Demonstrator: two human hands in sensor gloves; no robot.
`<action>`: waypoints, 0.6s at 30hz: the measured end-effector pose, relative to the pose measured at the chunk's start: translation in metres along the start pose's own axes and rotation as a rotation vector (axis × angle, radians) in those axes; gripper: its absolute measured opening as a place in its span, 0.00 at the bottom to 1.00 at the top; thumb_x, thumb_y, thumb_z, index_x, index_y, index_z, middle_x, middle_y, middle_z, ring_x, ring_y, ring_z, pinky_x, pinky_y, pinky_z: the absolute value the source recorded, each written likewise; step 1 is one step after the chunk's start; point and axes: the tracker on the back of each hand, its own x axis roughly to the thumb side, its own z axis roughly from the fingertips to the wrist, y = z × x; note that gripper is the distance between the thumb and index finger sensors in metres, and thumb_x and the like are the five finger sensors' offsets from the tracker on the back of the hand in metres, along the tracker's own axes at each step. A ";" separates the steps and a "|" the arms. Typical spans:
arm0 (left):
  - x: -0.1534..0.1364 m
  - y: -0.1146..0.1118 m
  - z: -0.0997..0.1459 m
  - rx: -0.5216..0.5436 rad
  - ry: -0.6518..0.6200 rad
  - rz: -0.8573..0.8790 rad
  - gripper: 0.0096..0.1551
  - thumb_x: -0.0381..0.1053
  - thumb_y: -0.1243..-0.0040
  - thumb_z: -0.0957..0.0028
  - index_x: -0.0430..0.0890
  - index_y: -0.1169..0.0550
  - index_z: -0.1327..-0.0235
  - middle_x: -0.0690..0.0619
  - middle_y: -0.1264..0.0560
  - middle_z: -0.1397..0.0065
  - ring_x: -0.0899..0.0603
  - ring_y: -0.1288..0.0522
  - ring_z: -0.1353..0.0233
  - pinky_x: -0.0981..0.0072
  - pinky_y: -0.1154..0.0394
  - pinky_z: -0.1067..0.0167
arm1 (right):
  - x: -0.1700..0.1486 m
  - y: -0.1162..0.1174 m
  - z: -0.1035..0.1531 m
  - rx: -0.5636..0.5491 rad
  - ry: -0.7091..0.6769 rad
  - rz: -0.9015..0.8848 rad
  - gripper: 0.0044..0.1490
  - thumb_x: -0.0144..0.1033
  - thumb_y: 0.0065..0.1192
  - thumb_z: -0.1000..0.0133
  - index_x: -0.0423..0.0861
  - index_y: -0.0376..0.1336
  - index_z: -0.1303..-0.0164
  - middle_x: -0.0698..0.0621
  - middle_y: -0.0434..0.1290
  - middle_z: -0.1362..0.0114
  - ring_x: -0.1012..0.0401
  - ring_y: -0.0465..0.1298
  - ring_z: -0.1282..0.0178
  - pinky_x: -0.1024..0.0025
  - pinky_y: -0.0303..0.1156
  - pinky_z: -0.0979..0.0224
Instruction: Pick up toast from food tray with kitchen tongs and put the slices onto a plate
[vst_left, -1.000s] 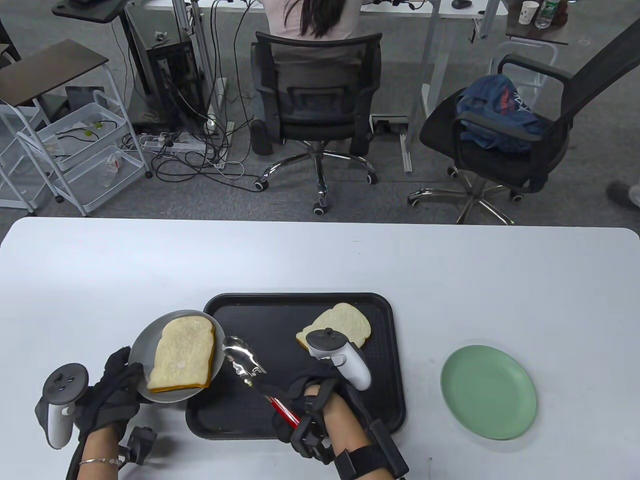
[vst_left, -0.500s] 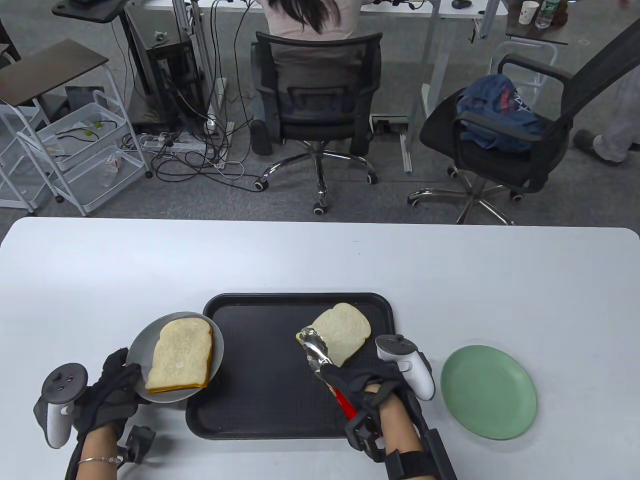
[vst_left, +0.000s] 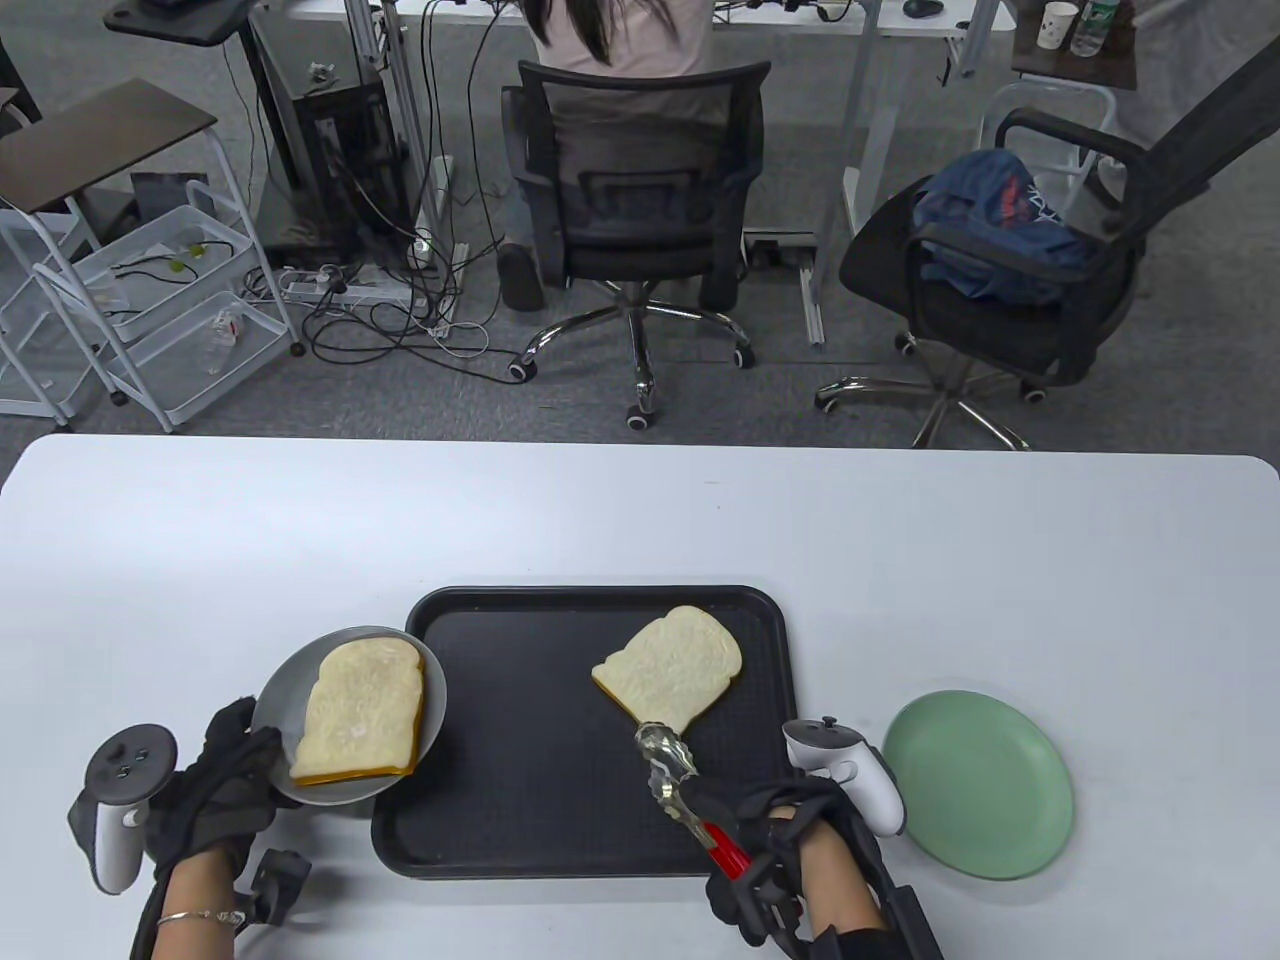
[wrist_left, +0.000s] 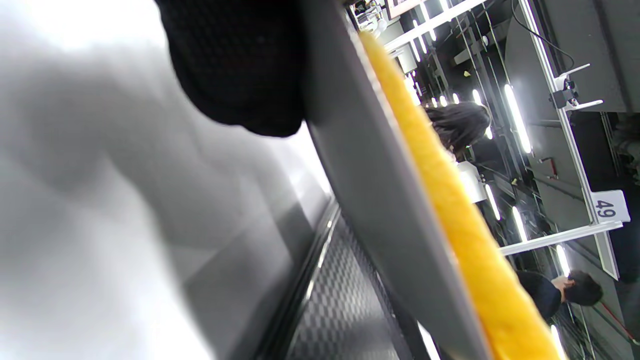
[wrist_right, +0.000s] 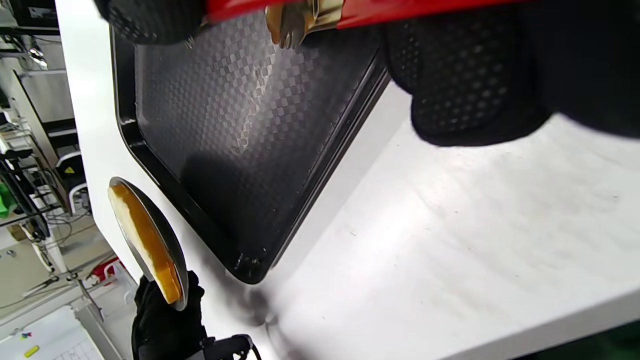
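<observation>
A black food tray (vst_left: 500, 800) lies near the table's front edge with one toast slice (vst_left: 672, 668) on its far right part. My right hand (vst_left: 775, 835) grips the red handles of metal tongs (vst_left: 668, 768); their tips sit just at the slice's near edge. My left hand (vst_left: 215, 790) holds a grey plate (vst_left: 275, 700) lifted at the tray's left edge, with a second toast slice (vst_left: 362, 712) lying on it. In the left wrist view the grey plate (wrist_left: 380, 210) and the toast's yellow crust (wrist_left: 450, 210) show edge-on. The right wrist view shows the tray (wrist_right: 240, 130) and red tong handles (wrist_right: 380, 12).
A green plate (vst_left: 978, 785) sits on the white table right of the tray. Beyond the table's far edge stand office chairs (vst_left: 640, 200), a seated person and a white wire cart (vst_left: 150, 300).
My right hand carried the tongs from beside the grey plate rightward across the tray, then drew back toward me, so the tips now sit at the slice's near edge. The left hand and plate barely moved.
</observation>
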 end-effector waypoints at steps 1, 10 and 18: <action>0.000 0.000 0.000 0.000 0.001 -0.002 0.36 0.41 0.56 0.24 0.29 0.52 0.12 0.36 0.28 0.28 0.46 0.13 0.49 0.73 0.12 0.52 | 0.000 0.000 -0.001 -0.017 -0.003 -0.002 0.58 0.57 0.54 0.48 0.24 0.41 0.31 0.15 0.69 0.51 0.35 0.78 0.68 0.42 0.79 0.71; -0.001 -0.001 -0.001 0.001 0.004 -0.008 0.36 0.41 0.56 0.25 0.29 0.52 0.12 0.36 0.28 0.28 0.46 0.13 0.49 0.73 0.12 0.52 | -0.001 0.003 -0.021 -0.093 0.008 0.056 0.58 0.61 0.49 0.49 0.24 0.42 0.33 0.20 0.70 0.50 0.40 0.80 0.67 0.48 0.82 0.68; -0.002 -0.002 -0.002 -0.004 0.005 -0.010 0.36 0.40 0.56 0.25 0.29 0.51 0.12 0.36 0.28 0.28 0.46 0.13 0.49 0.72 0.12 0.52 | 0.003 0.007 -0.041 -0.154 -0.066 -0.008 0.56 0.60 0.48 0.48 0.22 0.44 0.36 0.22 0.72 0.53 0.41 0.80 0.68 0.47 0.82 0.70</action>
